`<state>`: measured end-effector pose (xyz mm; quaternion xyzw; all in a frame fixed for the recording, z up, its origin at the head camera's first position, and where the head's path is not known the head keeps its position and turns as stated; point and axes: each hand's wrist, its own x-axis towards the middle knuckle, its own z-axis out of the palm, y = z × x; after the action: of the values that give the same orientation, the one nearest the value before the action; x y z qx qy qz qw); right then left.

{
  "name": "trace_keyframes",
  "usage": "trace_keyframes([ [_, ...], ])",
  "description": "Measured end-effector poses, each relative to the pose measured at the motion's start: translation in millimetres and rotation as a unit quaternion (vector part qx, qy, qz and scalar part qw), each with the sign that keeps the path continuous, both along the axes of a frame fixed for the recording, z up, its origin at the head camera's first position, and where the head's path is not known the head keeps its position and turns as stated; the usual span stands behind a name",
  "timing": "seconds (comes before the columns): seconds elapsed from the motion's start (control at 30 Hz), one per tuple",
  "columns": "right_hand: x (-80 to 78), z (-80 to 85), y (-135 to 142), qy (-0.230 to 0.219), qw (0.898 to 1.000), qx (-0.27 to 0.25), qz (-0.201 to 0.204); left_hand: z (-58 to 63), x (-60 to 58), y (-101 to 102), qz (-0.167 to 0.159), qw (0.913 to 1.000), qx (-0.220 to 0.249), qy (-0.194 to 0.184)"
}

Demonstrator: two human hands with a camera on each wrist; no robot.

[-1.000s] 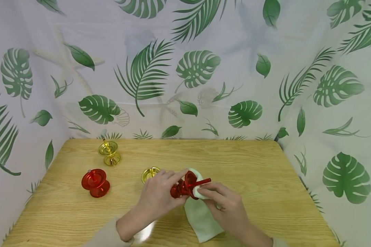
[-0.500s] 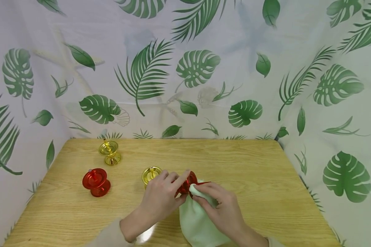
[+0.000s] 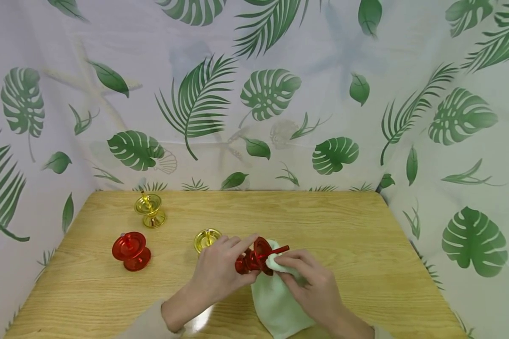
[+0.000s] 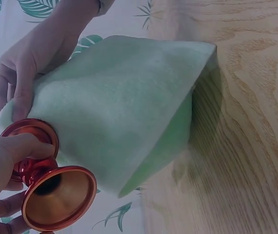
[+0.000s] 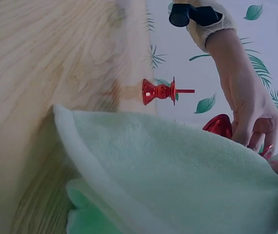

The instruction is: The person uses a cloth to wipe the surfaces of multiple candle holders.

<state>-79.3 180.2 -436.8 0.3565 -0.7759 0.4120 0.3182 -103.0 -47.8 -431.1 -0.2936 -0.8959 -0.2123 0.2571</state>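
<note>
My left hand [image 3: 220, 266] grips a shiny red candle holder [image 3: 250, 260] around its stem, tilted so its dish and thin spike point right. In the left wrist view the hollow base [image 4: 60, 200] of this holder faces the camera, with the thumb across the stem. My right hand [image 3: 316, 287] pinches a bunched part of a pale green cloth [image 3: 280, 303] and presses it to the dish beside the spike. The rest of the cloth hangs down below the hands, its lower part over the table in the right wrist view.
Another red candle holder [image 3: 129, 249] stands upright on the left of the wooden table [image 3: 343, 226]. Behind it is a gold candle holder [image 3: 150, 207]. A second gold holder [image 3: 206, 239] stands just beyond my left hand, partly hidden by it. A leaf-patterned curtain [image 3: 254, 94] surrounds the table.
The cloth moved from wrapping the dish's far rim to its near inner side by the spike. The held holder turned slightly and back; both hands keep their grip.
</note>
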Motion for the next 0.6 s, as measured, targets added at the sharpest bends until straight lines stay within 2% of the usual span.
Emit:
trace_keyframes([
  [0.37, -3.6, 7.1, 9.1, 0.023, 0.997, -0.061, -0.031, -0.8, 0.3, -0.8, -0.006, 0.9999, 0.014, -0.005],
  [0.6, -7.2, -0.1, 6.1, 0.060, 0.996, -0.062, 0.013, 1.8, 0.9, -0.4, -0.022, 0.9987, 0.031, -0.035],
])
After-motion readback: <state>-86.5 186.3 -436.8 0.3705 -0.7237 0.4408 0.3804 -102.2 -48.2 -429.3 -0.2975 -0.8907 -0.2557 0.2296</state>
